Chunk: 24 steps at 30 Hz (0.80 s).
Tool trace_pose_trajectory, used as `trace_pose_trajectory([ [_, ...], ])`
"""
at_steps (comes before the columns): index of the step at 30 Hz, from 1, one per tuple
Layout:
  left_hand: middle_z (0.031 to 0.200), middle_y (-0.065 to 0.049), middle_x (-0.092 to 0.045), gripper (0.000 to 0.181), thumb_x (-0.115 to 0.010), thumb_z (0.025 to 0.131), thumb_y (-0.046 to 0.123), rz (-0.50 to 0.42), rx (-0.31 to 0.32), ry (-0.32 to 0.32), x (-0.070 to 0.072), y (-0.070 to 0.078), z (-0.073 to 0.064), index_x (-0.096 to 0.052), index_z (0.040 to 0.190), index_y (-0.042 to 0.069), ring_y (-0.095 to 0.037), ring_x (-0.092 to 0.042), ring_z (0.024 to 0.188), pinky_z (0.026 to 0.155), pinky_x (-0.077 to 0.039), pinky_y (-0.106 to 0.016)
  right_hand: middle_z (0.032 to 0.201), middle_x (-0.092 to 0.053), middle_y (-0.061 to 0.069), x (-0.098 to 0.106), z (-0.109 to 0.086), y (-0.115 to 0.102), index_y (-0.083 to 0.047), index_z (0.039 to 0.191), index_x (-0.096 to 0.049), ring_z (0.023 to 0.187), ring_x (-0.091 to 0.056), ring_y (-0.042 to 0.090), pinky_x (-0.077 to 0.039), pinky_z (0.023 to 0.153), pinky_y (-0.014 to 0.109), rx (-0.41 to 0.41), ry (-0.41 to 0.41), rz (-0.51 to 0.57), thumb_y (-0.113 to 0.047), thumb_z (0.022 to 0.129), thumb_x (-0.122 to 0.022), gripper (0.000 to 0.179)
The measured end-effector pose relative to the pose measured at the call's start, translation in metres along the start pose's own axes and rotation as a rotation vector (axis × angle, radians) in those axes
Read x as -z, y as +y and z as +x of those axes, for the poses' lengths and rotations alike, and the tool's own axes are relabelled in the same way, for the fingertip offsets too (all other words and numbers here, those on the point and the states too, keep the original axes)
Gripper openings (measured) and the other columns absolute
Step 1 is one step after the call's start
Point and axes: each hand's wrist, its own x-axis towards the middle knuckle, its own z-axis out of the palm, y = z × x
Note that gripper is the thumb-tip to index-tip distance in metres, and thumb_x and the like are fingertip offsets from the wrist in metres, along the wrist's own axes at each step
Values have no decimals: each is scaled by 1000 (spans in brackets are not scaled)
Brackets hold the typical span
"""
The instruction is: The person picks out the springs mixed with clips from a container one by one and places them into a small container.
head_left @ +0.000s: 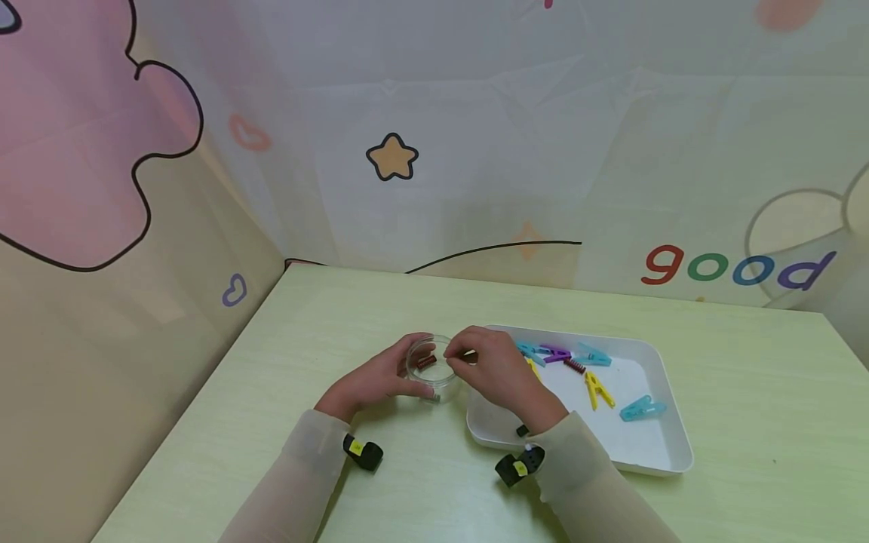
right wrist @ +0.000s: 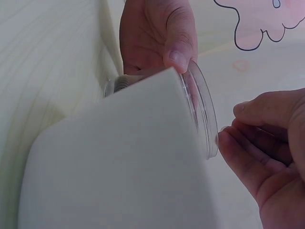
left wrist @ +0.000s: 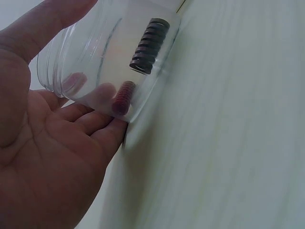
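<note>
My left hand (head_left: 373, 381) grips a clear, round jar (left wrist: 107, 52) from the side, thumb on one side and fingers on the other. Inside the jar lie a dark coil spring (left wrist: 150, 46) and a smaller red coil spring (left wrist: 124, 98). At the jar's rim is my right hand (head_left: 498, 369), its fingers loosely bent. In the right wrist view the thumb (right wrist: 252, 109) and forefinger stand a little apart, and I see nothing held between them. The fingertips are close to the rim; whether they touch it is hard to tell.
A white tray (head_left: 655, 445) stands to the right, partly under my right forearm. It holds blue clothespins (head_left: 641, 408), yellow clothespins (head_left: 599, 390), a purple clothespin (head_left: 557, 353), a brown spring (head_left: 574, 366) and a small dark piece (head_left: 522, 431). A printed cloth (head_left: 475, 173) hangs behind the table.
</note>
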Motion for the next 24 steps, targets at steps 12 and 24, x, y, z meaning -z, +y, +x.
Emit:
trace_pose_trajectory([
  [12,145,3,-33,78,-75,75,24,27,-28,15,1,-13,6,-26,135,36,-16,-34,134,112,-26,-40,93,-64,-9,12,0,1,-21,88,-66,85,-65,7,-54,77,23,-12,5,70,-16,86,-60,8],
  [24,143,4,-36,77,-76,74,24,44,-21,29,0,-12,7,-28,133,37,-14,-33,134,112,-25,-40,100,-65,-5,28,1,2,-18,100,-66,89,-64,10,-54,78,29,-77,4,45,-22,86,-61,15],
])
